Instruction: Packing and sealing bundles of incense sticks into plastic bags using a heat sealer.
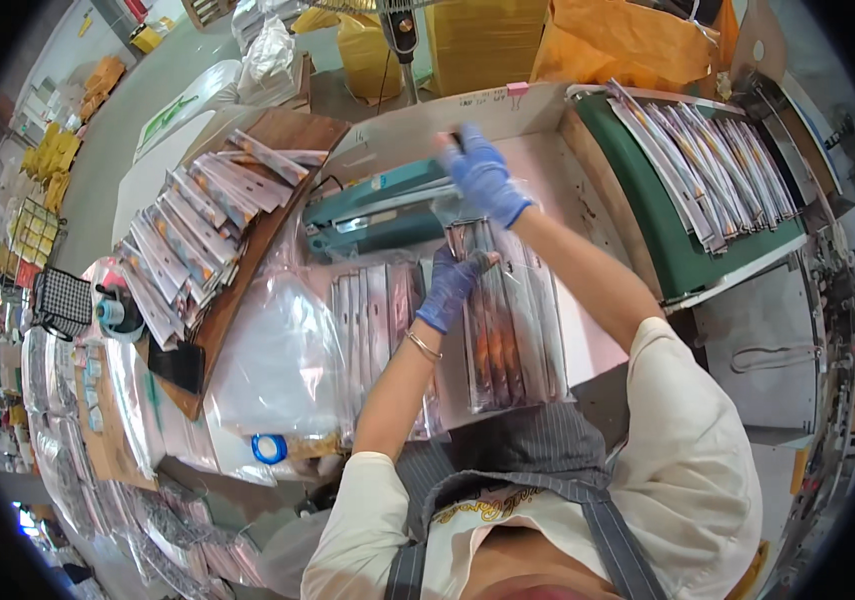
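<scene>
My left hand (450,287), in a blue glove with bare fingertips, lies over the upper end of a row of clear-wrapped flat packs (492,345). Its thumb is spread away from the other fingers. Farther up, my right hand (488,180), gloved alike, is raised beside a teal long-armed device (377,205) that looks like a bag sealer. Motion blurs the right fingers, and whether they hold anything cannot be made out. Left of my left hand stands a second row of wrapped packs (372,310). A pile of clear plastic bags (282,350) lies next to that row.
Many printed flat packs (192,230) fan across a brown board (277,215) at left. More packs (707,170) stand on a green surface (637,190) at right. The work tray has a raised far wall (397,135). A bottle with a blue cap (268,449) lies at the near left.
</scene>
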Demonstrator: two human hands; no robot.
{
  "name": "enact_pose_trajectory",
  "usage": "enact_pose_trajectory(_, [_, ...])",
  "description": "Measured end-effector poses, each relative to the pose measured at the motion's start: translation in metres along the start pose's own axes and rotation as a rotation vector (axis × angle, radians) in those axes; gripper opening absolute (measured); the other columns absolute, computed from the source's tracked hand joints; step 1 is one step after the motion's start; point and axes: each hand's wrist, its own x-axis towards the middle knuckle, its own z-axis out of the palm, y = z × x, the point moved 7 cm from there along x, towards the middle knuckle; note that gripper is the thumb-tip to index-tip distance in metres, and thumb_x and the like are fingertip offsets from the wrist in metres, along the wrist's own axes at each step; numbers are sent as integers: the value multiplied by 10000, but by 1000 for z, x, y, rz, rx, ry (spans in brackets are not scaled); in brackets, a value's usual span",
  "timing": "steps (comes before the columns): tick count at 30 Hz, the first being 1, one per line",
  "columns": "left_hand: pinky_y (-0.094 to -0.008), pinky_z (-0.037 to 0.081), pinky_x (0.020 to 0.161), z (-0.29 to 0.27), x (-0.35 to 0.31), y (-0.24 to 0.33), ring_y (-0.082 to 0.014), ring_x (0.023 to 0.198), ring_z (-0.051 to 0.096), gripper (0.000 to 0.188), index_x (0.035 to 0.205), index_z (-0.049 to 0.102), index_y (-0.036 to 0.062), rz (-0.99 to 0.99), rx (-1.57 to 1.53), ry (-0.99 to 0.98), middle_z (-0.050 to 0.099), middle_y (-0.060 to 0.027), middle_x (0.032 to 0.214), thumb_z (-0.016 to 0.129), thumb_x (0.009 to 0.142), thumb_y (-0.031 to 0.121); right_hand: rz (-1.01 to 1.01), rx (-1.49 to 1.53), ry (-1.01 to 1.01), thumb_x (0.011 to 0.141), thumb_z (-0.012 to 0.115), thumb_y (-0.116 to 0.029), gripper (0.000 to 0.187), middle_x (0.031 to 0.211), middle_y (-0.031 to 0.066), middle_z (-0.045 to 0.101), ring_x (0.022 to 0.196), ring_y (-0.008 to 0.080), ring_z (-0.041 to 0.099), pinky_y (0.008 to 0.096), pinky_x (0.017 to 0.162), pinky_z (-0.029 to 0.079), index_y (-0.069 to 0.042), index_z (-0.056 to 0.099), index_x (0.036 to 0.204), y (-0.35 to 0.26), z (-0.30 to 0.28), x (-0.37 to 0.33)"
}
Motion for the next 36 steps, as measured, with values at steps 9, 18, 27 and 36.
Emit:
enact_pose_trajectory(9, [-239,439,791,-108,33,71,-93,941,533,491,1137,517,71,64,130,-104,554,-3,1084,714,692,135,-81,408,-186,812,555,-140,139,761,17,547,682,91,480,232,625,414,-35,569,903,-43,8,26])
enact_pose_trajectory(18, [-257,474,728,-94,-11,107,-122,798,560,495,1115,524,80,45,97,106,566,-2,880,717,662,122,-160,328,-155,795,563,-134,121,697,11,519,633,98,470,236,582,404,-39,578,867,-97,11,27])
enact_pose_trajectory(27, [-283,460,770,-175,3,53,-159,754,601,261,929,649,29,-361,-44,32,636,-62,840,655,695,146,213,483,-69,800,572,-110,85,687,-11,541,621,80,469,212,573,392,-32,608,806,16,32,-8])
enact_pose_trajectory(36, [-286,390,924,-230,17,50,-169,999,533,408,1129,553,20,-143,439,20,582,-46,1069,620,748,145,-18,195,16,776,538,-122,164,789,63,604,693,166,587,271,645,485,-81,618,913,64,35,-24])
